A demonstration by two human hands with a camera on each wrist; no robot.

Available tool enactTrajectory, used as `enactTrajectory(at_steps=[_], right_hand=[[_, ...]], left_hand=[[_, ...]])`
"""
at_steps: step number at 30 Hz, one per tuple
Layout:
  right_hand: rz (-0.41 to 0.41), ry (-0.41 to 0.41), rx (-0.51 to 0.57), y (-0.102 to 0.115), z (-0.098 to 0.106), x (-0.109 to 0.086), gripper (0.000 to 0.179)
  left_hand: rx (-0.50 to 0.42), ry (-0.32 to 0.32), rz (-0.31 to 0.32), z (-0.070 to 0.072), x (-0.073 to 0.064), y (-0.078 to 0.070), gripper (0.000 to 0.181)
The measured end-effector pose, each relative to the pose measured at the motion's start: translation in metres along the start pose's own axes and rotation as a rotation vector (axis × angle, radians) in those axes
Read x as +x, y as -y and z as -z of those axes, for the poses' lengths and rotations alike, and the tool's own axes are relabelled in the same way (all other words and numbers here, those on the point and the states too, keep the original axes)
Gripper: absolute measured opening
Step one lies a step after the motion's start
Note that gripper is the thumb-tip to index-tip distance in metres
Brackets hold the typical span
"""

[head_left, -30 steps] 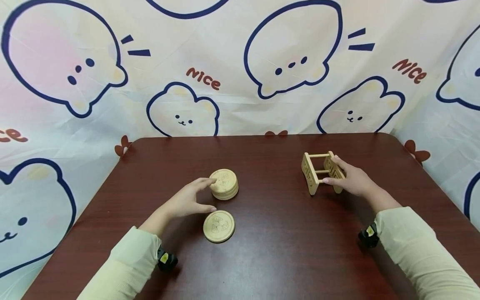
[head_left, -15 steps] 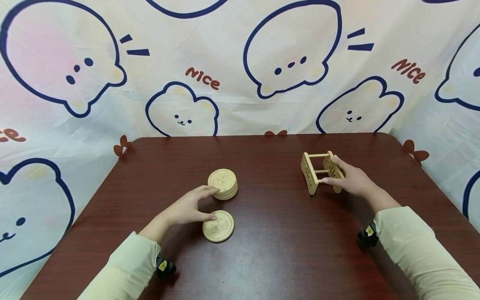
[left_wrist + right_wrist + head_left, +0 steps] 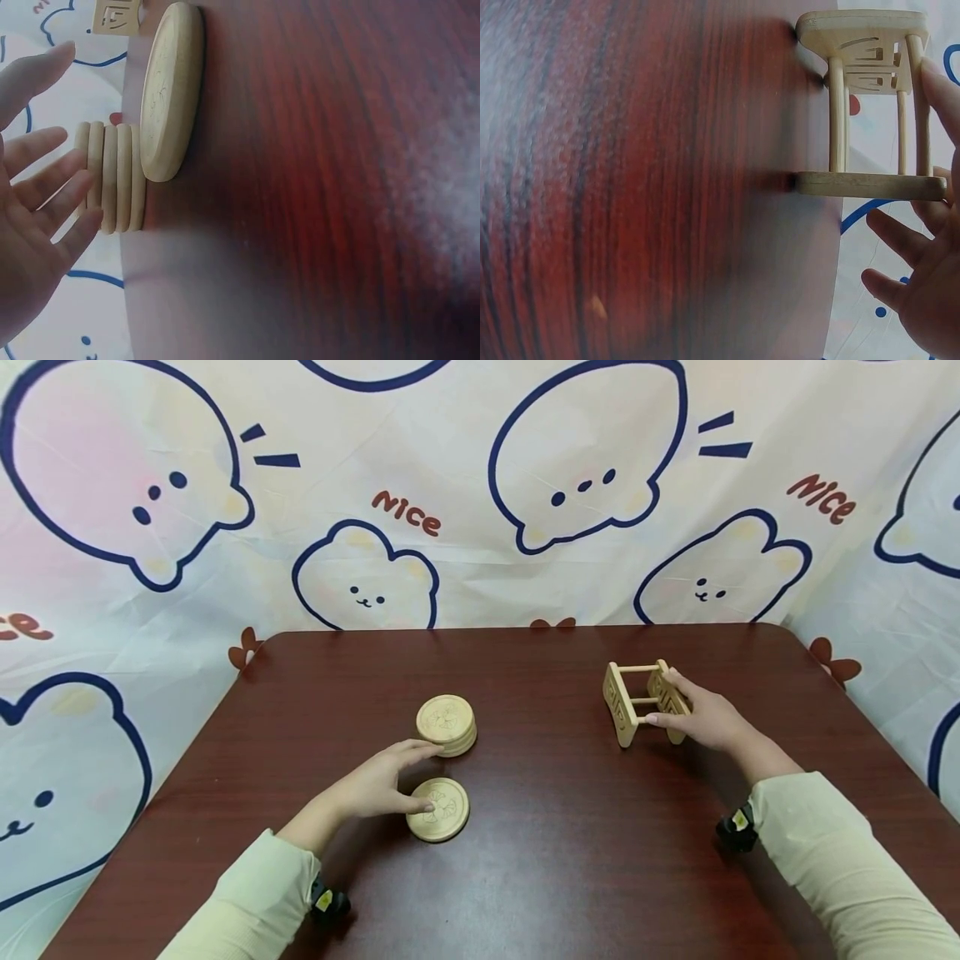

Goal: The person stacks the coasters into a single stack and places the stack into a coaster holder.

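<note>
A single round wooden coaster [image 3: 450, 817] with an engraved flower lies flat on the dark table. Behind it stands a stack of several matching coasters [image 3: 447, 718]. My left hand [image 3: 372, 785] is over the left side of the single coaster, fingers spread and thumb overlapping it in the head view. In the left wrist view a gap shows between that hand and the coaster [image 3: 171, 94]. On the right, a small wooden coaster holder [image 3: 621, 706] with cut-out side panels and round bars stands upright. My right hand [image 3: 705, 717] grips its right end, thumb by the front bar.
The reddish-brown table [image 3: 555, 860] ends at a far edge against a cloth backdrop [image 3: 480, 577] printed with cartoon animals. Black wrist cameras sit under both sleeves [image 3: 243, 893].
My left hand has moved slightly toward me, away from the stack, and its thumb now overlaps the single coaster. My right hand and the holder stay in place.
</note>
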State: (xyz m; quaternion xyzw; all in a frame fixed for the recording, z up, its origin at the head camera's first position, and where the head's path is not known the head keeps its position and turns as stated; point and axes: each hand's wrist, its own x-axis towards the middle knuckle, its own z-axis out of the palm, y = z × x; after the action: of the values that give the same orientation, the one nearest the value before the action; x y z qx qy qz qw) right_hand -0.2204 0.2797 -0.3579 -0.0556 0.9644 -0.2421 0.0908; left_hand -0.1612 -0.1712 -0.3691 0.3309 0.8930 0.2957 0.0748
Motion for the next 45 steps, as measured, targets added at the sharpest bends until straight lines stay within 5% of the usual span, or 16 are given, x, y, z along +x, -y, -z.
enactTrajectory(at_steps=[45], right_hand=[[0.008,-0.001,-0.014,-0.001,0.0,0.0,0.099]], left_hand=[[-0.007,0.194,0.042,-0.018,-0.006,0.002,0.078]])
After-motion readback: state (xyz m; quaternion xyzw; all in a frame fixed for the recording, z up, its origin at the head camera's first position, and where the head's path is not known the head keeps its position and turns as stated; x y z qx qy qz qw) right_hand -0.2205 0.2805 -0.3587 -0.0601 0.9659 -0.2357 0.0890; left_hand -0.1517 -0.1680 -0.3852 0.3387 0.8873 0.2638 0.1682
